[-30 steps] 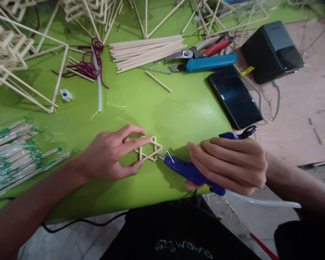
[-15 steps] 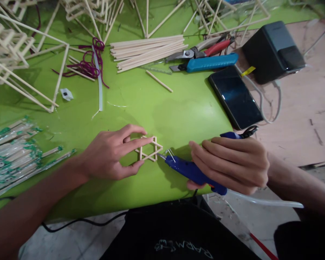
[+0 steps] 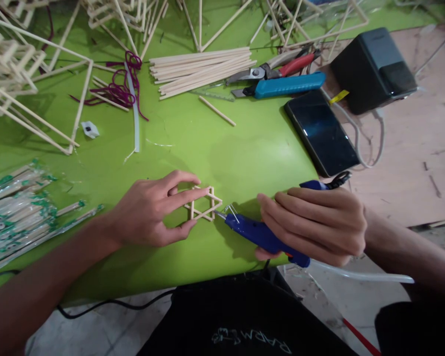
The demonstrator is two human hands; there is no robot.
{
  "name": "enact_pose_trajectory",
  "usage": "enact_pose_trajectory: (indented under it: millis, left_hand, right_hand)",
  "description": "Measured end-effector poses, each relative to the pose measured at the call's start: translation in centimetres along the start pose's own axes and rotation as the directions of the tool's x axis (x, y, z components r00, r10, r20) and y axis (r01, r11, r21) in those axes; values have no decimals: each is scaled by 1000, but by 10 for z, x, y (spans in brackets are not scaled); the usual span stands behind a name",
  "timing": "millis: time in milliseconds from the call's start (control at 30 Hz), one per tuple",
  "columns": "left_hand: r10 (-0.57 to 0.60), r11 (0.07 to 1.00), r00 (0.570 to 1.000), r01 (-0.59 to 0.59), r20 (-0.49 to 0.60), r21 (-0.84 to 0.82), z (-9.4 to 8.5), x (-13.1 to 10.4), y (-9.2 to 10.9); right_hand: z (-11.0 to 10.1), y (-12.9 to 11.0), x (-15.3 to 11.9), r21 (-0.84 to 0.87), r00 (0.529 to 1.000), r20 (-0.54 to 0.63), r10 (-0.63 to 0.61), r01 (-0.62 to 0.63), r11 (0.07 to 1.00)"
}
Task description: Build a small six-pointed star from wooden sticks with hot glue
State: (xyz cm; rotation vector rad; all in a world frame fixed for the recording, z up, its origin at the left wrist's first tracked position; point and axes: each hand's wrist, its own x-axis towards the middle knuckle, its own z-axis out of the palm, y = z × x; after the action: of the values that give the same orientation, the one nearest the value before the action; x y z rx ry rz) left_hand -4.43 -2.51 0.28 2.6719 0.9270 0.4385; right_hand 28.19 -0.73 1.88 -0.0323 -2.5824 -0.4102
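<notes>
A small six-pointed star of thin wooden sticks (image 3: 204,212) lies flat on the green table (image 3: 259,153) in the head view. My left hand (image 3: 159,212) steadies it from the left, index finger across its top and thumb at its lower edge. My right hand (image 3: 315,225) is wrapped round a blue glue gun (image 3: 252,232), whose metal nozzle points left. The nozzle tip is at the star's right side, by a stick crossing; whether they touch I cannot tell. A clear glue stick (image 3: 359,274) sticks out of the gun's back.
Loose wooden sticks (image 3: 203,69), pruning shears (image 3: 257,73) and a blue utility knife (image 3: 289,85) lie farther back. A phone (image 3: 321,133) and a black box (image 3: 373,69) are at right. Stick frames (image 3: 76,106), purple cord (image 3: 114,91) and wrapped chopsticks (image 3: 18,217) occupy the left.
The glue gun and my right hand have shifted very slightly left, the nozzle staying beside the star. My left hand and the star look the same.
</notes>
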Motion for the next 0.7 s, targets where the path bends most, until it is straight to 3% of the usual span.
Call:
enact_pose_trajectory:
  millis: [700]
  left_hand:
    - [5, 1000, 1000, -5, 5, 0, 0, 1, 0]
  right_hand:
    - [0, -1, 0, 1, 1000, 11, 3, -3, 1000]
